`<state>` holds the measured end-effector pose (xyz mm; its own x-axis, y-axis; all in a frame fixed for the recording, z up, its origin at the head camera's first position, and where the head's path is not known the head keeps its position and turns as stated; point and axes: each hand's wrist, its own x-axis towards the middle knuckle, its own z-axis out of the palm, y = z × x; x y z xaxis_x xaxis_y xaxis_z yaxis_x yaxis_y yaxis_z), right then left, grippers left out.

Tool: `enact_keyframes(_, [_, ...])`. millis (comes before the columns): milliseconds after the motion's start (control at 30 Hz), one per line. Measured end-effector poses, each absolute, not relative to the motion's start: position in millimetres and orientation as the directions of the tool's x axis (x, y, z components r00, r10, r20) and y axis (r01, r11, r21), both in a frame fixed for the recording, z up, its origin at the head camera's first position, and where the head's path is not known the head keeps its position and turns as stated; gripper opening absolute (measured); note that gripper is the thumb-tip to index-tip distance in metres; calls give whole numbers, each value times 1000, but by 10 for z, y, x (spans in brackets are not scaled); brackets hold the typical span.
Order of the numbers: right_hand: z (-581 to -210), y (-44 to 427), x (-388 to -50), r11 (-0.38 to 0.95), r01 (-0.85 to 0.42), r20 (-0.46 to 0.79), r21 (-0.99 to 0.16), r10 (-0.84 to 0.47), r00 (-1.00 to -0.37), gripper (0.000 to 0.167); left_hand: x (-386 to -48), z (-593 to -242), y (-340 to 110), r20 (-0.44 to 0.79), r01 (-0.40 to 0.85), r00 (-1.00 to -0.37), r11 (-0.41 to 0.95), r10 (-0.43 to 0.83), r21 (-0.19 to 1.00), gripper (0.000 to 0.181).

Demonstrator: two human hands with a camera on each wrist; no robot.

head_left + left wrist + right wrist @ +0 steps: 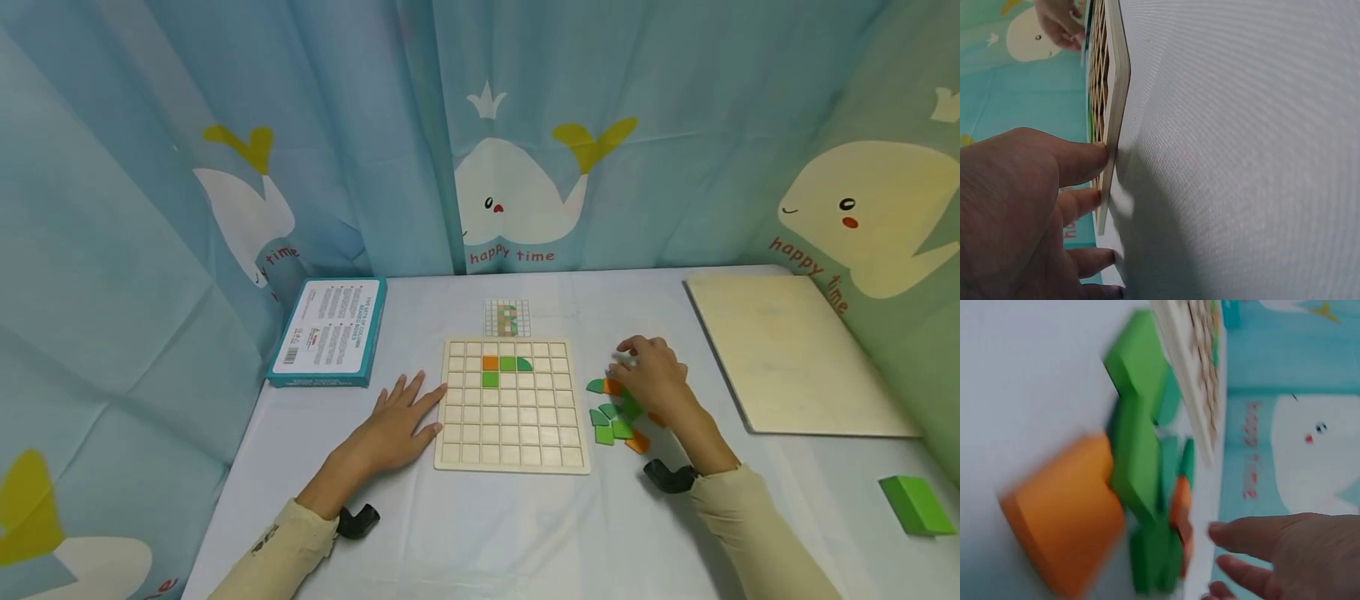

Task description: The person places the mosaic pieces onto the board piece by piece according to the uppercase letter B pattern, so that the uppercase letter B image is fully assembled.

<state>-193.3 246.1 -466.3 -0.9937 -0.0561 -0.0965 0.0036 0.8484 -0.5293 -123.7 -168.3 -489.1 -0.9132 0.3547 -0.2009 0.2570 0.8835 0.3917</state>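
A wooden grid board (512, 462) lies mid-table with an orange square (491, 363), two green squares and a dark green quarter-round piece (524, 364) in its cells. My left hand (393, 433) is spread flat, thumb and index touching the board's left edge; the left wrist view shows the thumb against that edge (1113, 125). My right hand (656, 379) hovers over the far side of a pile of loose pieces (621, 428), fingers loosely bent. In the right wrist view the fingers (1247, 537) are apart beside green and orange pieces (1066, 512), with nothing visible between them.
A small printed pattern card (507, 317) lies behind the board. At the back left is a blue-edged box (330, 325). A large pale panel (802, 354) lies on the right, with a green block (917, 505) near the right edge. Whale-print curtains surround the table.
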Motion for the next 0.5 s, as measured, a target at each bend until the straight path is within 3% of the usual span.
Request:
enact_keyframes(267, [-4612, 2661, -1957, 867, 20, -202, -497, -94, -975, 35, -1233, -4909, -1685, -199, 251, -916, 884, 349, 396, 62])
enact_keyframes(500, [-4642, 2663, -1964, 862, -22, -172, -506, -126, -977, 36, -1237, -4901, -1682, -198, 253, -915, 882, 351, 397, 62])
